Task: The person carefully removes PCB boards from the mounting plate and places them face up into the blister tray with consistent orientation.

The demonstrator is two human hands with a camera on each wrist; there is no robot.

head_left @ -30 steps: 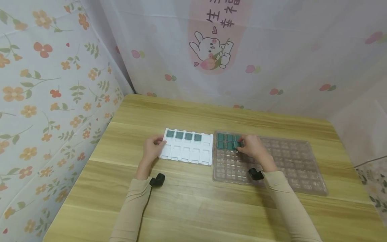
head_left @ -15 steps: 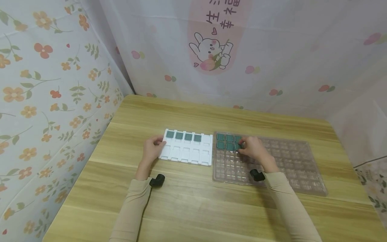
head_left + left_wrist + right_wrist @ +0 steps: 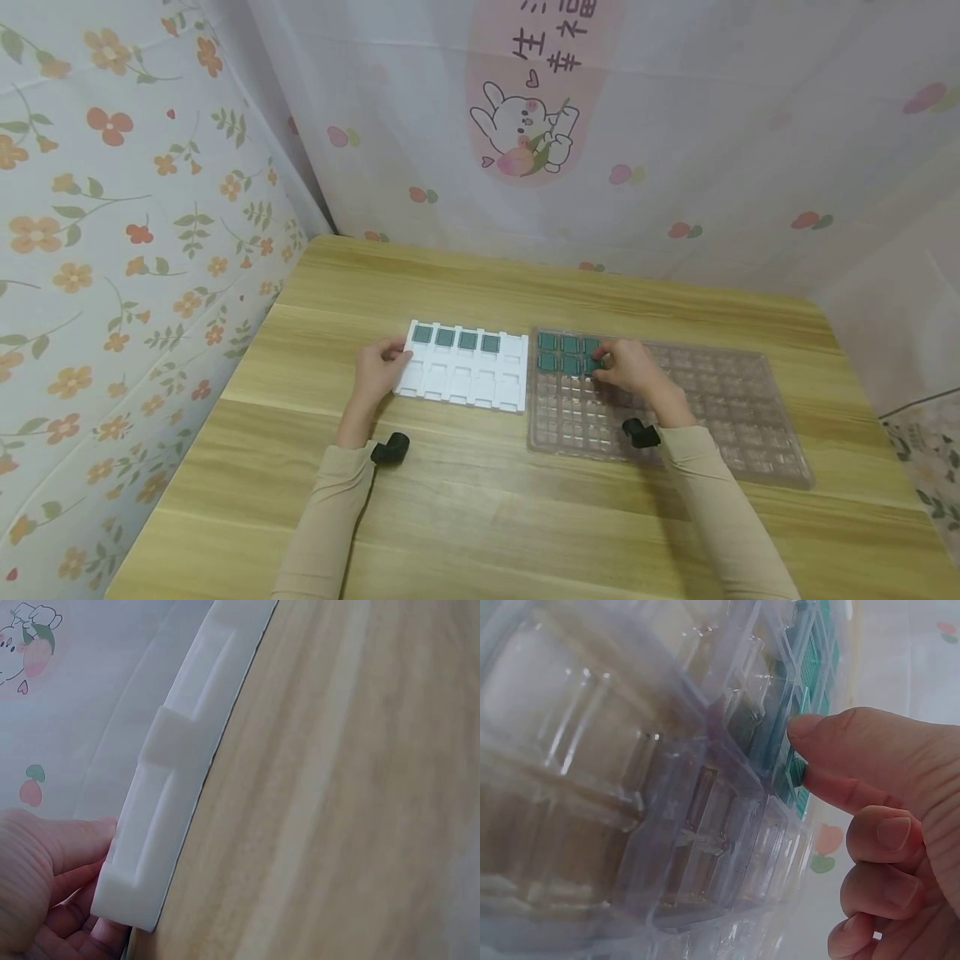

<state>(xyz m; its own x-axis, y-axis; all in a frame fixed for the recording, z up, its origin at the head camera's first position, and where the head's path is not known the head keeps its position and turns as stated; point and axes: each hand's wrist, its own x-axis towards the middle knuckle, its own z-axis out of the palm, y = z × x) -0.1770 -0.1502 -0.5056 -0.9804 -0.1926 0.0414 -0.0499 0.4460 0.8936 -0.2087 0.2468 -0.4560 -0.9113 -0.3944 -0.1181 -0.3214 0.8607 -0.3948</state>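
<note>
The left hand [image 3: 375,371] grips the left edge of a white tray [image 3: 460,385]; in the left wrist view thumb and fingers of the hand [image 3: 56,881] hold the corner of the white tray [image 3: 176,742]. Green square chips [image 3: 467,341] sit in four pockets of its back row. Over the clear plastic tray [image 3: 667,467] on the right, the right hand [image 3: 637,371] has thumb and index finger at a green chip [image 3: 591,365] in the third column. Close up, the right hand [image 3: 900,802] touches a green piece [image 3: 798,771] at a pocket, its other fingers curled.
More green chips [image 3: 547,362] fill the clear tray's back left pockets. Both trays lie side by side on a wooden table [image 3: 465,500]. Printed curtains [image 3: 420,108] hang behind and at the left. Each wrist carries a black camera mount [image 3: 391,449].
The chip at the right fingertips, tilted a second ago, now lies flatter in its pocket. The right hand has shifted slightly right. The left hand stays at the white tray.
</note>
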